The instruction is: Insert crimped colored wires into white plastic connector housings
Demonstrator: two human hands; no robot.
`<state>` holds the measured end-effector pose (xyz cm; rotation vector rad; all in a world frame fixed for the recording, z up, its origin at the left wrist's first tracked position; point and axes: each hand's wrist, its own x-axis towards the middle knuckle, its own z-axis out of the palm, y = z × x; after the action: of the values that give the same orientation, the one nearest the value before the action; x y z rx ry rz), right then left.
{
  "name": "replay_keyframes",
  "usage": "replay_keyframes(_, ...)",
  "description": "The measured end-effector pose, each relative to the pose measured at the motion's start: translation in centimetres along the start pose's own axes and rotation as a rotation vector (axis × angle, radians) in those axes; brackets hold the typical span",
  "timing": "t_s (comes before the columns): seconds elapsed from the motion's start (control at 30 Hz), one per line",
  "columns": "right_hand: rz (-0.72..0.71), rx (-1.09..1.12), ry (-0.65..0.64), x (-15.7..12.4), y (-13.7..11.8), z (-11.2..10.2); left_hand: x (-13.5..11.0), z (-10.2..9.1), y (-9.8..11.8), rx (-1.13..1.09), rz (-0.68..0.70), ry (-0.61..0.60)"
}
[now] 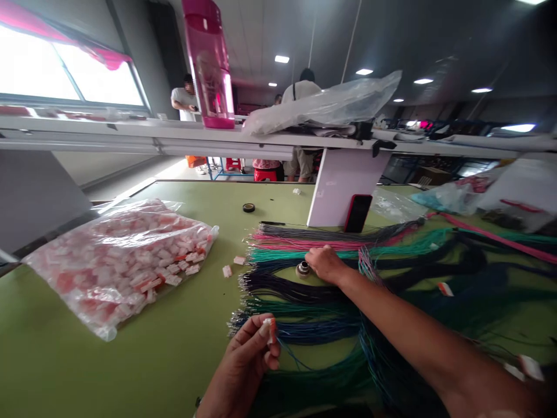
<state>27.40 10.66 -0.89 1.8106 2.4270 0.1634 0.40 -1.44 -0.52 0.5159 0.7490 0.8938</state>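
My left hand (253,351) is closed, pinching a small white and orange connector (270,330) between thumb and fingers. Thin blue wires (292,352) trail from the connector to the right. Farther off, my right hand (324,264) lies over the green wires (278,254), next to the pink wires (282,242). Its fingers are curled, and what they pinch is hidden. Just left of it stands a small round metal piece (303,267). Grey wires (296,232), dark wires (278,287) and blue wires (317,331) lie in bundles, their metal-tipped ends to the left.
A clear bag (130,261) of white and orange connectors lies at left, with loose connectors (227,271) beside it. A black tape roll (248,207) lies farther back. A phone (358,213) leans on a white upright panel (335,186). The shelf (270,139) above holds a pink bottle (211,69).
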Motion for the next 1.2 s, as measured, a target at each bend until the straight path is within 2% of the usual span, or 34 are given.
replay_keyframes(0.3, 0.105, 0.189, 0.190, -1.1, 1.1, -0.2, 0.0, 1.3, 0.6, 0.033, -0.057, 0.143)
replay_keyframes(0.5, 0.056, 0.418, 0.296, -1.6, 0.8, -0.3, 0.3, 1.3, 0.5, 0.034, -0.067, 0.171)
replay_keyframes(0.63, 0.109, 0.557, 0.419, -1.0, 1.0, -0.8, 0.3, 1.2, 0.6, 0.033, -0.071, 0.182)
replay_keyframes(0.77, 0.135, 0.701, 0.518, -1.2, 0.7, -2.2, 0.1, 1.0, 0.4, 0.025, -0.037, 0.146)
replay_keyframes(0.97, -0.045, 0.849, 0.464, -3.7, -2.8, -4.2, 0.1, 0.2, -0.2, -0.001, -0.001, 0.005)
replay_keyframes(1.03, -0.010, 0.867, 0.503, -4.2, -3.1, -4.4, 0.1, 0.0, -0.4, -0.006, -0.001, 0.002)
replay_keyframes(1.13, 0.132, 0.878, 0.613, -4.0, -2.4, -4.5, 0.0, -0.2, -0.5, -0.019, -0.001, -0.002)
replay_keyframes(1.2, 0.160, 0.883, 0.624, -3.8, -1.9, -4.8, -0.1, -0.1, -0.5, -0.023, 0.000, -0.010)
